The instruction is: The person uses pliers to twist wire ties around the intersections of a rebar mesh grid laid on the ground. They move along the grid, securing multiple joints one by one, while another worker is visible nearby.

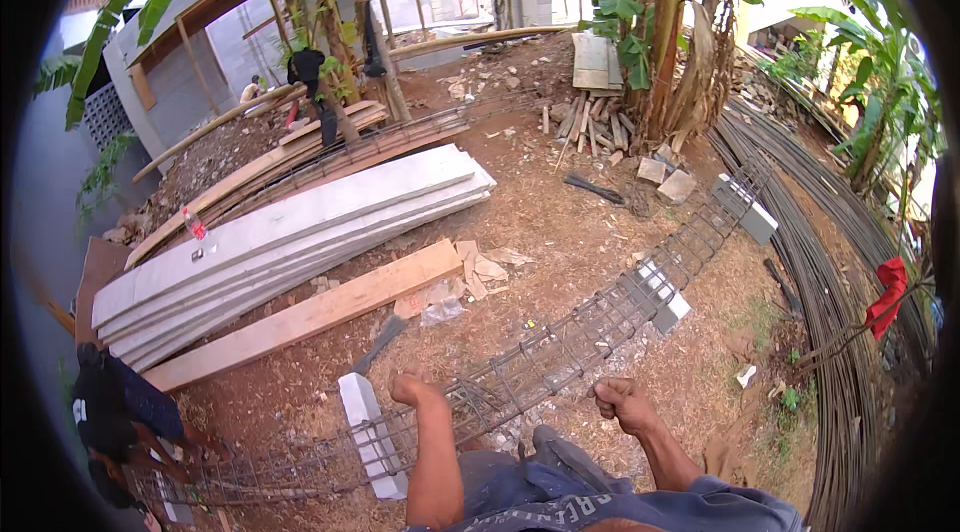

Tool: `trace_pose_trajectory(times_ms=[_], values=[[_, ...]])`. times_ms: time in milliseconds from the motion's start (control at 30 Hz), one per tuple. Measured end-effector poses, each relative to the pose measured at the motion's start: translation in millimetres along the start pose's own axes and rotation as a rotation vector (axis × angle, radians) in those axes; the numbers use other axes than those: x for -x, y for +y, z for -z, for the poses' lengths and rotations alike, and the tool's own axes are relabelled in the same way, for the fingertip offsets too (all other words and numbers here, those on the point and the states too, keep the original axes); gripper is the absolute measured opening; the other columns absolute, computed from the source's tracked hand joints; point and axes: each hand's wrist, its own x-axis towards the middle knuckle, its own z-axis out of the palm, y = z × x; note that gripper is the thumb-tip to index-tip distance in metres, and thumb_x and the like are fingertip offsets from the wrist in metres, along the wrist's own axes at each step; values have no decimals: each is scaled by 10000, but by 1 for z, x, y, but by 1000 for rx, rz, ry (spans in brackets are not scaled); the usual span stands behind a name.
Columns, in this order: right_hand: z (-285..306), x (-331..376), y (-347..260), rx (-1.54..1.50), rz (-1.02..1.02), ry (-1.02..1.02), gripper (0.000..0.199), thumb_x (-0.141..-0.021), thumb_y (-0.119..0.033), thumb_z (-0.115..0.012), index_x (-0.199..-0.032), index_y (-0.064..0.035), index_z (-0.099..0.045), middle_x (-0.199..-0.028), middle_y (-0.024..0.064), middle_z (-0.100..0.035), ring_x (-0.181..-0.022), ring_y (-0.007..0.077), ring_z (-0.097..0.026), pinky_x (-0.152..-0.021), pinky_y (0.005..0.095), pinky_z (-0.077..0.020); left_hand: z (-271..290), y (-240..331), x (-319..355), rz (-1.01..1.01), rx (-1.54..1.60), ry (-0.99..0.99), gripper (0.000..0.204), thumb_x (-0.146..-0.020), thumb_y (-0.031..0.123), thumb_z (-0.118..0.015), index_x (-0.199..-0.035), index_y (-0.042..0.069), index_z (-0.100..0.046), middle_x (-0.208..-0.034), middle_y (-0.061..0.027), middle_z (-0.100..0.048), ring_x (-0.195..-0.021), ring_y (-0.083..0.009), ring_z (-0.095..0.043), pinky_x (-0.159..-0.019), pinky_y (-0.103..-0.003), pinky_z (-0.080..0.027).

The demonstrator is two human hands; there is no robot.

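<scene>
A long cage of steel rebar (590,325) runs diagonally from the lower left to the upper right. Pale blocks hold it off the ground, one (358,394) close to my left hand, others (672,315) farther right. My left hand (418,390) is a fist above the cage's near stretch; whatever may be in it is hidden. Beyond the cage's near side, my right hand (622,402) is closed, thumb against the fingers. Something small and dark may show at its fingertips, too small to name. Loose dark wire (382,342) lies on the dirt past my left hand.
A stack of pale panels (280,222) and a wooden plank (310,317) lie to the left. One person (110,407) bends over the cage's left end; another (312,72) stands farther back. Long steel rods (835,372) lie along the right, near a red cloth (886,300).
</scene>
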Motion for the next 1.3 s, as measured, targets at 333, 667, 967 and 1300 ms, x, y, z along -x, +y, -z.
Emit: trace_pose_trajectory(times_ms=[333,667,967,1300], values=[[13,25,38,1316,141,94,159,-863,-156,-567,-908,-41,-668,-744,147,-643,-759,262,-677,-646,426,-501,15,-5,39,-190,-214,-51,198,-832,135,-427,-933,97,-592,-733,-37,-512,-480,-150,-417,-444,-306,-333],[-39,90,13,863,74,-575,286,-909,-273,-590,-744,-55,-672,-629,2,-552,-520,85,-465,-520,267,-437,26,10,-32,-402,-381,12,221,-858,148,-485,-1012,28,-587,-959,-125,-581,-830,-266,-572,-675,-416,-471],[-40,102,9,-563,-44,-261,297,-924,-292,-582,-764,-44,-613,-578,-9,-485,-486,73,-395,-434,234,-316,39,49,-59,-375,-169,-31,184,-935,168,-418,-909,41,-549,-788,-74,-515,-643,-209,-518,-558,-331,-426],[-120,92,18,-134,-93,148,232,-923,-243,-584,-809,-45,-629,-700,-11,-571,-570,72,-461,-490,223,-318,88,131,-60,-460,-349,123,289,-962,241,-404,-982,16,-584,-787,-104,-564,-505,-203,-457,-435,-331,-364]])
